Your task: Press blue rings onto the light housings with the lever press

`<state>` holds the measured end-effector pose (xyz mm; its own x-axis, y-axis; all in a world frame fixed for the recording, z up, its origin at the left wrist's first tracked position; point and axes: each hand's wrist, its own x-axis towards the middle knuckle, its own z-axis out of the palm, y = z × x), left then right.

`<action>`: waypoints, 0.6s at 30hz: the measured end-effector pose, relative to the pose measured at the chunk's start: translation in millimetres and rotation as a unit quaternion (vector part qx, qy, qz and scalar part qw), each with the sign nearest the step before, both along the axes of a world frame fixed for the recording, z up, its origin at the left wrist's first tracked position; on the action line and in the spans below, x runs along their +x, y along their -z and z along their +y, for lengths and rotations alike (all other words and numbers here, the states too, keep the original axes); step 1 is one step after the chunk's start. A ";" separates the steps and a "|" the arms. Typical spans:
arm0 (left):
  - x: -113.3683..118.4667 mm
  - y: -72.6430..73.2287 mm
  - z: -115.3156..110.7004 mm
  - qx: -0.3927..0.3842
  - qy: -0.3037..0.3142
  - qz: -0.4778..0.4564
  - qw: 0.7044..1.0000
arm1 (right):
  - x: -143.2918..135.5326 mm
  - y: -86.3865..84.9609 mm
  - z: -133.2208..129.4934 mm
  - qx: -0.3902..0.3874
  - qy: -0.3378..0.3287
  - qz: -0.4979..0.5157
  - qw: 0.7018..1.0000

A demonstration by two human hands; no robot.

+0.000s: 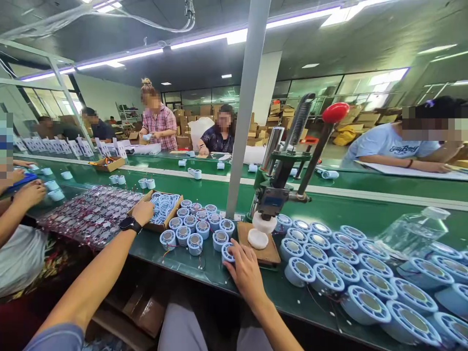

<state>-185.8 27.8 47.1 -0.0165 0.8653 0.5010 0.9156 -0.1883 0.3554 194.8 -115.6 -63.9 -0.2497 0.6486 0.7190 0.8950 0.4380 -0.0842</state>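
Right hand [245, 267] grips a blue spool [228, 252]; left hand [143, 212] (fingers curled) rests on the cardboard box [166, 222].

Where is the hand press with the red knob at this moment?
In the head view, the hand press stands on the green bench right of centre, beside the grey post, just beyond the right hand; blue round parts lie at its right.

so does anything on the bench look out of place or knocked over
One thing: a clear plastic bottle with a white cap lies tipped on its side among the round pale blue parts right of the green hand press. No spill shows. Otherwise nothing stands out.
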 end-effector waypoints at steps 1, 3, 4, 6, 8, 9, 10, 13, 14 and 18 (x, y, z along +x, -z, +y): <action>-1.8 0.5 2.9 -0.018 0.002 0.013 1.000 | -0.4 0.9 4.2 -0.002 0.006 0.007 1.000; -5.1 -1.8 5.9 -0.045 0.006 0.039 0.998 | -1.6 1.7 12.7 -0.003 0.022 0.021 1.000; -5.9 -4.7 5.8 -0.050 0.006 0.047 0.998 | -2.4 1.5 16.6 -0.003 0.032 0.023 0.999; -5.2 -13.4 1.9 -0.044 0.002 0.054 0.998 | -4.5 -0.3 22.5 -0.001 0.050 0.018 0.999; -1.7 -23.1 -8.7 -0.021 -0.009 0.049 0.999 | -7.1 -3.5 24.6 -0.004 0.066 0.007 0.998; 1.0 -26.8 -17.2 -0.005 -0.017 0.043 0.999 | -8.7 -5.5 23.9 -0.007 0.078 0.003 0.997; 4.5 -29.1 -28.3 0.012 -0.025 0.038 0.999 | -10.8 -7.7 22.3 -0.010 0.091 0.001 0.996; 22.8 -23.2 -77.0 0.065 -0.030 -0.023 0.997 | -20.8 -15.7 16.4 -0.014 0.101 0.004 0.995; 32.9 -16.9 -97.4 0.077 -0.019 -0.069 0.994 | -25.6 -18.4 15.8 -0.014 0.090 0.002 0.996; 96.2 21.2 -178.6 -0.032 0.092 -0.254 0.962 | -47.6 -27.6 26.0 -0.030 0.057 -0.031 0.997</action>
<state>-89.5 -150.8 25.8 -0.0887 0.9055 0.4150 0.5737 -0.2941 0.7644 147.2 -89.6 -36.3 -0.2144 0.7168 0.6634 0.9429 0.3292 -0.0510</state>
